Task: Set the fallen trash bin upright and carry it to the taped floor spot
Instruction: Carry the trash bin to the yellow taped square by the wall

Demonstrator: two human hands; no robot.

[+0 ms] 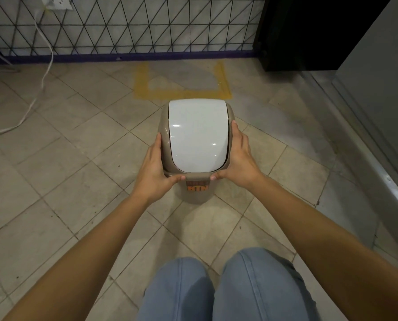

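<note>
**Bin held upright in both hands, short of the taped spot**

Both arms are reaching forward and down from the bottom corners of the view, forearms bare and nearly straight, converging on the bin (196,156). The person's knees (218,286), in blue jeans, are showing at the bottom centre.

The left hand (157,169) is gripping the left side of the bin's top collar: the fingers are lying flat along the collar's side and the thumb is pressing on its near edge. The right hand (238,158) is mirroring this on the right side, fingers extending up along the collar and thumb pressing on the near edge. The two thumb tips are pointing toward each other, apart, just above the orange label (198,188) on the bin's front. Both hands are clasping the bin.

The bin is standing upright between the hands, its white lid (198,133) facing the camera and closed. Whether its base is touching the floor (66,158) cannot be determined.

The yellow tape (184,95) is marking a three-sided outline on the tiled floor just beyond the bin's far edge, below a mesh panel (147,24). The bin is sitting on the near side of the outline. A white cable (44,72) is running down the floor at left, well apart from the bin.
</note>
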